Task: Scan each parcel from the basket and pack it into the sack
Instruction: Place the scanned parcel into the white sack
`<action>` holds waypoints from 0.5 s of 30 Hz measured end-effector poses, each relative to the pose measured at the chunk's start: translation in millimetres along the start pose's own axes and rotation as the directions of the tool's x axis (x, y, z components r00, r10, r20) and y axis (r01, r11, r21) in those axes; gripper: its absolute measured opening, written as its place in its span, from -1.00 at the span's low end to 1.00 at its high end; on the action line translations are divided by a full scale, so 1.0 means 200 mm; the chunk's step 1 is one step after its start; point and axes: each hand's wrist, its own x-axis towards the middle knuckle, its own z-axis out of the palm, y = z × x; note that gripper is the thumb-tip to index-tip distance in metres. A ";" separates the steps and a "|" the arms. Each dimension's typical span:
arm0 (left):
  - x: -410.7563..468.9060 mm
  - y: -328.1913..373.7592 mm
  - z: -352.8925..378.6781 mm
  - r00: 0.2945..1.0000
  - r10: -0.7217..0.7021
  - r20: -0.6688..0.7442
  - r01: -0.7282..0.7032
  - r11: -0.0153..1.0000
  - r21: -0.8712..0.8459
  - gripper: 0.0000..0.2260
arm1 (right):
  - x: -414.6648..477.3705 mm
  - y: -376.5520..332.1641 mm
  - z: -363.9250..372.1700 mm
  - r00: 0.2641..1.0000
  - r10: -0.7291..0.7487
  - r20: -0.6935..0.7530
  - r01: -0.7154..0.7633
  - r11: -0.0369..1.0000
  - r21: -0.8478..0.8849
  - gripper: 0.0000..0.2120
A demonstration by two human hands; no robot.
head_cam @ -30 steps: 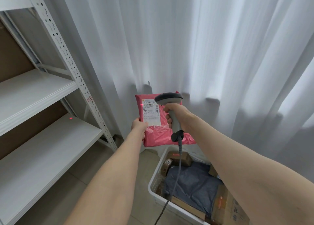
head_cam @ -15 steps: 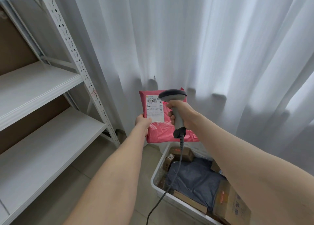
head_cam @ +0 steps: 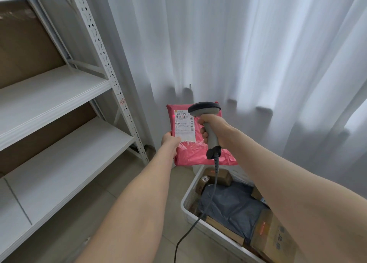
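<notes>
Scanning step: your left grip [head_cam: 169, 142] pinches the pink parcel [head_cam: 198, 153], right grip [head_cam: 214, 128] wraps the scanner [head_cam: 204, 108]. Red dot [head_cam: 173, 116] sits nine o'clock of the label [head_cam: 184, 127]; swing it onto the barcode [head_cam: 183, 116].

We stretch both bare arms forward toward the pink mailer parcel [head_cam: 198, 153]. Our left hand [head_cam: 170, 141] grips the parcel's left edge low down, with the back of the hand toward us. Our right hand [head_cam: 215, 130] sits in front of the parcel's right half, fingers curled round the handle of the barcode scanner [head_cam: 211, 140]. The right wrist is straight, and that forearm comes in from the parcel's lower right.
</notes>
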 end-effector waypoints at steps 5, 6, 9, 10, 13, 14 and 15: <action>-0.11 -0.04 -0.05 0.999 0.020 -0.034 -0.020 1.000 -0.002 -0.66 | -0.07 0.04 0.02 0.999 0.007 0.044 -0.006 1.000 -0.016 -0.95; -0.14 -0.05 -0.06 0.999 0.021 -0.039 -0.021 1.000 -0.011 -0.66 | -0.09 0.05 0.03 0.999 0.011 0.052 -0.010 1.000 -0.021 -0.95; -0.24 -0.08 -0.12 0.998 0.027 -0.054 -0.029 0.999 -0.033 -0.65 | -0.14 0.10 0.06 0.996 0.019 0.091 -0.016 0.999 -0.031 -0.96; -0.28 -0.09 -0.15 0.998 0.024 -0.060 -0.026 0.999 -0.031 -0.65 | -0.16 0.12 0.08 0.994 0.017 0.104 -0.014 1.000 -0.024 -0.96; -0.38 -0.14 -0.24 0.996 0.004 -0.084 -0.008 0.999 -0.045 -0.65 | -0.22 0.18 0.14 0.989 -0.015 0.144 0.012 1.000 0.019 -0.93; -0.41 -0.16 -0.28 0.996 -0.004 -0.091 -0.001 0.999 -0.055 -0.64 | -0.23 0.20 0.16 0.987 -0.022 0.157 0.019 1.000 0.021 -0.91; -0.44 -0.18 -0.33 0.995 -0.012 -0.101 0.006 0.998 -0.066 -0.63 | -0.25 0.21 0.19 0.985 -0.026 0.171 0.024 1.000 0.018 -0.91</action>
